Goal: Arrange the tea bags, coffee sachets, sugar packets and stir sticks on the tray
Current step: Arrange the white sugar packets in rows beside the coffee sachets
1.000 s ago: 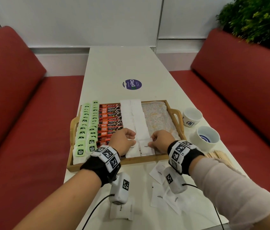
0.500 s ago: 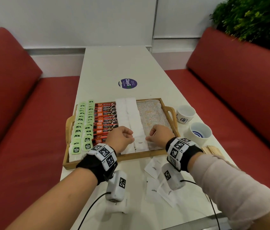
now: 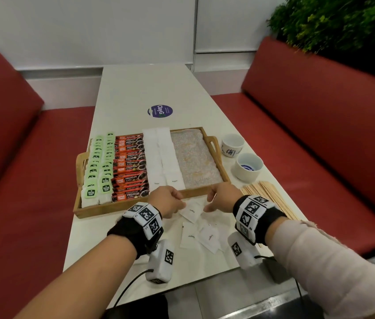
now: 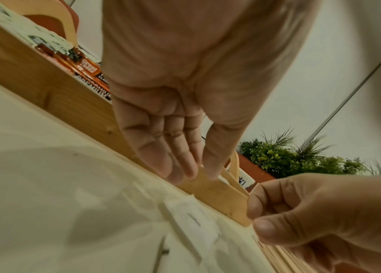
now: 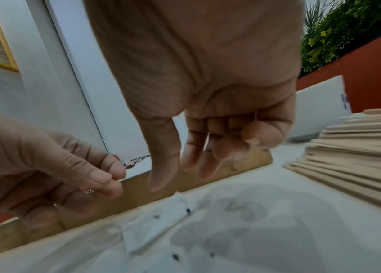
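My left hand [image 3: 167, 202] and right hand [image 3: 222, 199] hover empty, fingers loosely curled, at the tray's [image 3: 133, 207] near rim. Next sugar packet [image 3: 191, 212] lies on the table between them, just nearer; both hands about equally close.

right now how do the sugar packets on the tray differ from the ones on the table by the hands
The sugar packets on the tray lie in two straight, overlapping columns; the sugar packets on the table are scattered at mixed angles. The tray ones sit inside the wooden tray beside the coffee sachets; the table ones lie outside it, below the left hand and right hand. Both sets are white, with small dark print.
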A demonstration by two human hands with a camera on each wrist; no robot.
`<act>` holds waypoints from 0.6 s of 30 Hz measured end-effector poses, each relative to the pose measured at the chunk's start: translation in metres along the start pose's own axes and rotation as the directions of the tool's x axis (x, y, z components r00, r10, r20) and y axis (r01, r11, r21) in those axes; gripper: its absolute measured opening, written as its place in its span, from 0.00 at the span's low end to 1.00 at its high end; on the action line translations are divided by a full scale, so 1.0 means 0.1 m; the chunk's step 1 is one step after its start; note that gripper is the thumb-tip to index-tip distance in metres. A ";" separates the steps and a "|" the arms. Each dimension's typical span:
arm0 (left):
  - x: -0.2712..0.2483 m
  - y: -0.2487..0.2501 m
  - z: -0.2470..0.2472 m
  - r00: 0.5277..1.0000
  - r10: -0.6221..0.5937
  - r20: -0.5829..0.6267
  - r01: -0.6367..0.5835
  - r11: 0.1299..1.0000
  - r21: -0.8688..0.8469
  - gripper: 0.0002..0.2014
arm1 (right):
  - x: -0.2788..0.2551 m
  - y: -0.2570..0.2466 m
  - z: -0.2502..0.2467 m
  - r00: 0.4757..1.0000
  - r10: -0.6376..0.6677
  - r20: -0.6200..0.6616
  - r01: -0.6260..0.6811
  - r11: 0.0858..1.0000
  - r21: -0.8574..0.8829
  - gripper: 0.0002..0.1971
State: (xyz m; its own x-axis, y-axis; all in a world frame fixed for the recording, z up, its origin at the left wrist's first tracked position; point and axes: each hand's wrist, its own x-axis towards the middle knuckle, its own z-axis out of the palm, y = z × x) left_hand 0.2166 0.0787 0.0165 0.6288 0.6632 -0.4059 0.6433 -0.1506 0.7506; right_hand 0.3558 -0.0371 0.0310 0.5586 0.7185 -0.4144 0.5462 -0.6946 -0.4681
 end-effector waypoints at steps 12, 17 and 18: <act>-0.25 -0.11 0.30 0.998 -0.066 0.017 0.055 0.928 0.369 0.19 | -0.28 0.14 0.29 0.987 0.117 0.109 -0.090 0.970 -0.227 0.36; -0.30 -0.07 0.42 0.998 -0.064 -0.018 0.064 0.857 0.512 0.31 | -0.32 0.16 0.32 0.987 0.115 0.110 -0.087 0.969 -0.232 0.31; -0.31 -0.07 0.44 0.997 -0.078 -0.023 0.079 0.862 0.501 0.32 | -0.33 0.17 0.33 0.987 0.111 0.113 -0.082 0.969 -0.235 0.30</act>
State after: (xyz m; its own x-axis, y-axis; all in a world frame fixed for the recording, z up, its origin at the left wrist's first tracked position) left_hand 0.2123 0.0271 0.0008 0.5664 0.6899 -0.4508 0.8230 -0.4446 0.3536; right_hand 0.3261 -0.0708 0.0111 0.5418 0.6361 -0.5494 0.6294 -0.7403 -0.2363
